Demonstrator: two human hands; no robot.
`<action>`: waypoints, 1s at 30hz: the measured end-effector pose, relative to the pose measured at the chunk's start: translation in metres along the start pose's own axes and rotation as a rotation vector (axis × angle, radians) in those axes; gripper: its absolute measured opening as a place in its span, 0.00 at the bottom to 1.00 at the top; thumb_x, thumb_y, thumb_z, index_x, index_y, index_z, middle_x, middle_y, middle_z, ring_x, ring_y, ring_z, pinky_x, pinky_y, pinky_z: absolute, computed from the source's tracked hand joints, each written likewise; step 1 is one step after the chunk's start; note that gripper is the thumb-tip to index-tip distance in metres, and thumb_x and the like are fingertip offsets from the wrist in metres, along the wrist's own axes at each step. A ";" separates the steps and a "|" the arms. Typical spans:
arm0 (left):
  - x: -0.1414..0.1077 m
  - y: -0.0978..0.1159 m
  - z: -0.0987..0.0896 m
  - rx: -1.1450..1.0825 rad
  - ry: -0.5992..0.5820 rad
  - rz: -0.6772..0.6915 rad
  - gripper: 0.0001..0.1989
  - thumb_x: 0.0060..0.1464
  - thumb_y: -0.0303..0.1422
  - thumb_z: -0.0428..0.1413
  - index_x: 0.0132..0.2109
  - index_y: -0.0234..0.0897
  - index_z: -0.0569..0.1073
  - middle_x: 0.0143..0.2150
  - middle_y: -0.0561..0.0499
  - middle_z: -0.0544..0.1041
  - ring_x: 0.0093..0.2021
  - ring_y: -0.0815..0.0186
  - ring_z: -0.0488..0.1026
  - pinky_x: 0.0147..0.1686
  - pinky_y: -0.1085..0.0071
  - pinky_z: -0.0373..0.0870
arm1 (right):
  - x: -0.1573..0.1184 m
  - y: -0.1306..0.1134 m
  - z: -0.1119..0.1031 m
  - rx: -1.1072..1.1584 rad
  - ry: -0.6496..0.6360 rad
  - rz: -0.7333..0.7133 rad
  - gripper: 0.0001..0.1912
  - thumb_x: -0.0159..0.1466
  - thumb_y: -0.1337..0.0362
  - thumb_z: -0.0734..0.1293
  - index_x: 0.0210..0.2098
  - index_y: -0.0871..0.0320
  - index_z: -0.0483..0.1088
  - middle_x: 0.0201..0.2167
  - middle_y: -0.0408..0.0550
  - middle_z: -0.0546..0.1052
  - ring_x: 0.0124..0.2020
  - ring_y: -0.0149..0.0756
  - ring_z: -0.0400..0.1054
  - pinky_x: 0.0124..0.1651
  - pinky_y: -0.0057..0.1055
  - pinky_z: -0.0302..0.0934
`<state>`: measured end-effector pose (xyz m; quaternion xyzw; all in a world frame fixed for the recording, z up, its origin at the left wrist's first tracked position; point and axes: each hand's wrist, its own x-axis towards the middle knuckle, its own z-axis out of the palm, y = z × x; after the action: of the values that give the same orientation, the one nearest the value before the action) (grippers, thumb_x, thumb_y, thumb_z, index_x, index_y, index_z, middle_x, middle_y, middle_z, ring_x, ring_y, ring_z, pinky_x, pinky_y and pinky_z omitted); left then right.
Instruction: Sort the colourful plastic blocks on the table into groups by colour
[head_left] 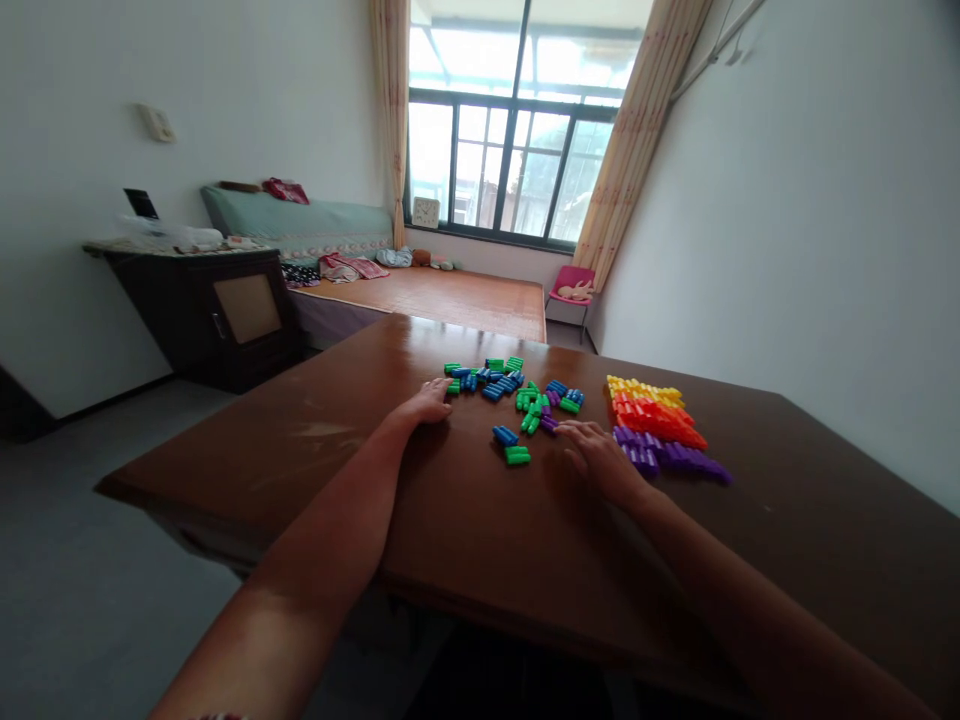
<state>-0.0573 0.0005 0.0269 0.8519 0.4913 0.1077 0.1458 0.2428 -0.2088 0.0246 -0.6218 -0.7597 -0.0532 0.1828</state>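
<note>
Lying scattered on a polished brown table (465, 510), the heap (493, 391) comprises glossy, ribbed pieces, mainly green and blue. Right of the heap: close-set yellow row (641, 390), orange row (656, 416) and purple row (639, 457). Left hand (430, 402): palm down at the heap's left edge; finger grip cannot be told. Right hand (596, 455): palm down at the heap's near-right edge, thumb apart from fingers, fingertips beside a purple piece (549, 424).

The left arm (330, 530) and right arm (720, 550) reach forward, left fingers (439, 386) and right fingers (577, 432) loosely extended (slightly bent).
</note>
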 end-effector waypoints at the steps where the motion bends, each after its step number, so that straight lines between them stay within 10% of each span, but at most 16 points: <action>1: -0.003 0.001 -0.003 -0.008 -0.026 0.018 0.30 0.47 0.29 0.54 0.60 0.38 0.67 0.63 0.45 0.67 0.67 0.56 0.57 0.64 0.65 0.53 | 0.011 -0.002 0.005 -0.019 -0.016 0.020 0.20 0.64 0.68 0.60 0.55 0.53 0.67 0.57 0.50 0.71 0.57 0.44 0.62 0.57 0.42 0.58; 9: -0.014 -0.005 -0.012 0.005 0.048 0.083 0.25 0.46 0.25 0.54 0.53 0.43 0.74 0.54 0.51 0.75 0.56 0.59 0.70 0.58 0.70 0.62 | 0.036 -0.012 0.014 -0.052 -0.044 0.109 0.11 0.62 0.67 0.64 0.44 0.58 0.70 0.44 0.53 0.75 0.48 0.41 0.66 0.52 0.35 0.60; 14: -0.008 -0.011 -0.013 -0.040 0.085 0.036 0.22 0.45 0.33 0.60 0.50 0.39 0.75 0.47 0.47 0.78 0.47 0.57 0.75 0.49 0.68 0.69 | -0.001 0.012 -0.031 0.070 0.162 0.068 0.15 0.59 0.66 0.65 0.47 0.55 0.71 0.44 0.51 0.73 0.46 0.40 0.67 0.51 0.35 0.61; 19: -0.002 -0.002 -0.013 -0.128 0.238 0.066 0.22 0.47 0.37 0.60 0.50 0.34 0.73 0.44 0.44 0.77 0.43 0.57 0.75 0.45 0.66 0.72 | -0.070 0.077 -0.062 0.147 0.237 0.388 0.16 0.58 0.58 0.66 0.44 0.57 0.73 0.40 0.49 0.76 0.36 0.37 0.70 0.41 0.33 0.64; 23: -0.002 0.052 -0.003 -0.222 0.320 0.253 0.22 0.49 0.37 0.60 0.51 0.35 0.72 0.48 0.45 0.73 0.41 0.61 0.75 0.44 0.66 0.73 | -0.112 0.107 -0.051 0.191 0.170 0.461 0.13 0.58 0.56 0.65 0.38 0.56 0.74 0.35 0.47 0.77 0.32 0.36 0.70 0.38 0.32 0.64; 30: -0.032 0.214 0.035 -0.060 0.200 0.704 0.20 0.52 0.38 0.60 0.52 0.44 0.70 0.51 0.49 0.73 0.51 0.58 0.70 0.51 0.63 0.68 | -0.120 0.119 -0.041 0.217 0.163 0.518 0.15 0.54 0.58 0.70 0.39 0.57 0.74 0.40 0.49 0.77 0.37 0.37 0.72 0.43 0.33 0.65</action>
<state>0.1104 -0.1342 0.0690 0.9494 0.1767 0.2482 0.0760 0.3850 -0.3061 0.0042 -0.7655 -0.5596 0.0272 0.3164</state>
